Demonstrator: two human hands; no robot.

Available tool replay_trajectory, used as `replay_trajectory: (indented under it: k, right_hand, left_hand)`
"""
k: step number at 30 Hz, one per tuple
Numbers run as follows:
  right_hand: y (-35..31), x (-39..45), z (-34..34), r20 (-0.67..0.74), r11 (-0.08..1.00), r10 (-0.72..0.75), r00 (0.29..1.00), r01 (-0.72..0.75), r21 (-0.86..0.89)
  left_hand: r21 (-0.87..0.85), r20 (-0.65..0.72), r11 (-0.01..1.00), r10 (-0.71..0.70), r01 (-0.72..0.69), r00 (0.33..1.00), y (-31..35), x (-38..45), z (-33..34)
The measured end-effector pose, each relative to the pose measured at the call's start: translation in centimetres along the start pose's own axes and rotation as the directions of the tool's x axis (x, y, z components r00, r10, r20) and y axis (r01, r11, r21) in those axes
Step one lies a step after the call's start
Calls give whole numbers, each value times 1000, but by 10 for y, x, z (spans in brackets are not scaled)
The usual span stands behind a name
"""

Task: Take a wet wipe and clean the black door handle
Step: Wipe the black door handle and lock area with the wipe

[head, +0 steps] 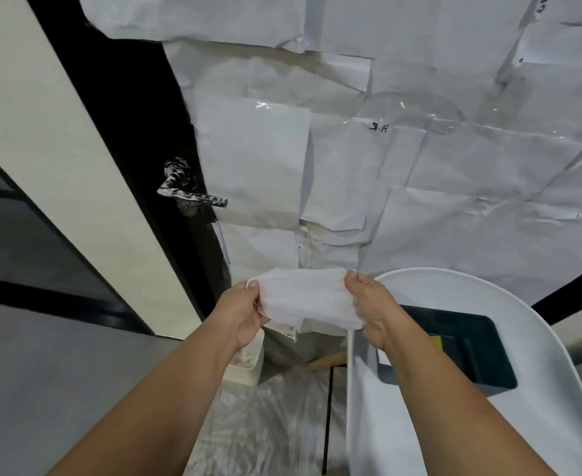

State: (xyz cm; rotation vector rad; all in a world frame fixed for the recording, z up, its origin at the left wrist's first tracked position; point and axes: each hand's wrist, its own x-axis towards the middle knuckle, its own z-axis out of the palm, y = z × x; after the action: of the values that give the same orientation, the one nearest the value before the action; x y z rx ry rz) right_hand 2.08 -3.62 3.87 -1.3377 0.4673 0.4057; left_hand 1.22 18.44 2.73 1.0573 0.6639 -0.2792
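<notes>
Holding the wet wipe (305,297) stretched between both hands, I have the left hand (243,312) pinching its left edge, thumb on top and fingers curled beneath, and the right hand (373,309) gripping the right edge the same way. The wipe is white, spread wide and a little crumpled, with a loose fold hanging from its lower edge. It sits in front of me at the middle of the view, well below and to the right of the black door handle (191,194). That lever handle is mounted on the black door frame (138,125) up to the left, smeared with white streaks, its lever pointing right. Neither hand touches it. The door's face (403,149) is covered in taped sheets of white paper and clear film. Under my right forearm is a white tray (509,304) with a dark green container (468,345) on it, something yellow showing at its edge. Near my left wrist, lower down, stands a small white box (246,364), and crinkled clear plastic sheeting (258,424) lies across the floor
</notes>
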Motion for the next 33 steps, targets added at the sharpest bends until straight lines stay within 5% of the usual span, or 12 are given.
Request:
replay_trajectory:
  k: [6,14,18,24,33]
  right_hand:
    - [20,10,56,-96,999,47,994,-48,-1]
    - [33,16,144,-136,990,14,991,5,140]
    - [41,19,176,-73,985,9,997,3,174]
    - [30,2,193,201,996,62,978,-73,48]
    - [-1,19,197,179,967,-146,973,102,234]
  left_hand:
    - [111,-65,993,53,-46,996,38,1,-40]
    - [-31,-23,999,4,-5,1000,95,6,-105]
    - [-101,60,994,52,-46,997,122,14,-134]
    - [-214,38,976,34,-25,999,136,24,-151]
    - [-126,-53,983,-142,135,988,123,37,-152]
